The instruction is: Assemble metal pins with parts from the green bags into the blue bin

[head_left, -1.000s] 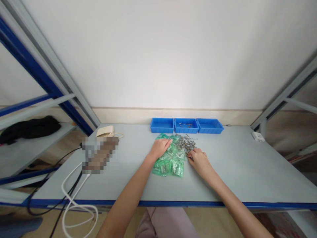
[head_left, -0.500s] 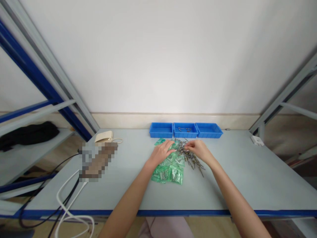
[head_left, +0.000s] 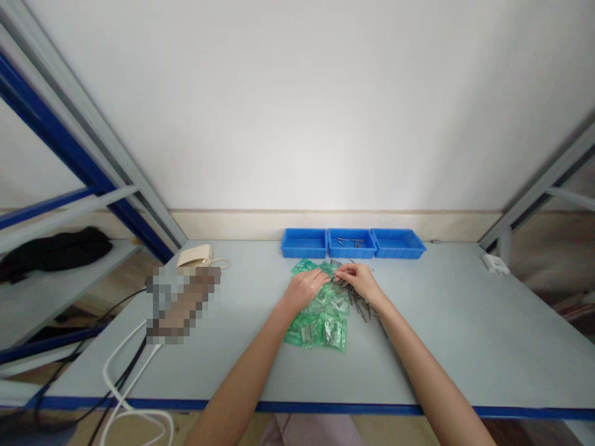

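Middle blue tray [head_left: 352, 253] as reference. Left hand [head_left: 307, 290]: nearer and left of it, over green bags [head_left: 320, 314], fingers loosely curled; hold unclear. Right hand [head_left: 360, 280]: directly nearer, fingertips bunched; hold unclear. Metal pieces [head_left: 357, 302]: nearer than tray, partly beneath right hand.

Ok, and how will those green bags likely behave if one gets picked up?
The green bags look thin and wrinkled, so they'd probably flop when lifted. Small pieces showing through could shift inside as a bag tilts. The glossy sheen suggests they may slide over one another where they overlap.
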### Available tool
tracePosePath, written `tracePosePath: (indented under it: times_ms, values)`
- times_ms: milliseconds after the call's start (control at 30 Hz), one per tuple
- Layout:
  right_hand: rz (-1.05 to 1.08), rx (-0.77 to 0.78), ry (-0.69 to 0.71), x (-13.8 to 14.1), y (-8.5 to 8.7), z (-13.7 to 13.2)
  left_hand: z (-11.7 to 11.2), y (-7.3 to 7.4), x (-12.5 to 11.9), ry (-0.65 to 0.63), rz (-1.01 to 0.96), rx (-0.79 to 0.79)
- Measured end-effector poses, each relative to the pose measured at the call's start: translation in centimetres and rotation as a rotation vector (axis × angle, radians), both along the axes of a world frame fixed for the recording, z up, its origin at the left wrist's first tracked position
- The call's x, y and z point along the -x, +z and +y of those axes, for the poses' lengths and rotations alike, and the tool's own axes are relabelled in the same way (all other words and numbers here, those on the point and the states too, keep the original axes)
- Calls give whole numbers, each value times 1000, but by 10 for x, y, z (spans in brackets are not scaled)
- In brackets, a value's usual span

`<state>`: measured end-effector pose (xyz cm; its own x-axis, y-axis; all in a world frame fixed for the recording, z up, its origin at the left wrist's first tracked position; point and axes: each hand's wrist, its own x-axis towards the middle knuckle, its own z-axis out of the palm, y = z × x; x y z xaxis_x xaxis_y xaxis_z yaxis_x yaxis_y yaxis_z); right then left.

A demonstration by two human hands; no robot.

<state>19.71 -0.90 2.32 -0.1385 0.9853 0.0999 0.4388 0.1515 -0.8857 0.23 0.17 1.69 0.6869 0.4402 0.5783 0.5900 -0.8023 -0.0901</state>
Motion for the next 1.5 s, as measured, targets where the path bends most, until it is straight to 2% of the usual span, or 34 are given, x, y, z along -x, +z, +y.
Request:
tracePosePath:
  times_ms: [100,267,367,667,933,1067,1300,1500]
  values:
    - [-37,-74,22,3,7,-5,-1,1,-1,23,-23,-23]
    - [-216,-282,23,6,14,-14,-3,2,-1,47,-41,-20]
    - [-289,-329,45,6,16,-16,-3,3,-1,45,-39,-10]
    - [-220,-255,97,3,20,-17,-2,2,0,20,-67,-2]
    - [-321,-319,128,0,21,-19,1,-2,0,44,-52,7]
    - [-329,-298,178,0,20,-19,0,0,0,48,-41,-14]
    - [-257,-226,119,-2,20,-21,-4,2,1,73,10,4]
    - [-339,-242,157,0,27,-25,-3,-1,-1,75,11,5]
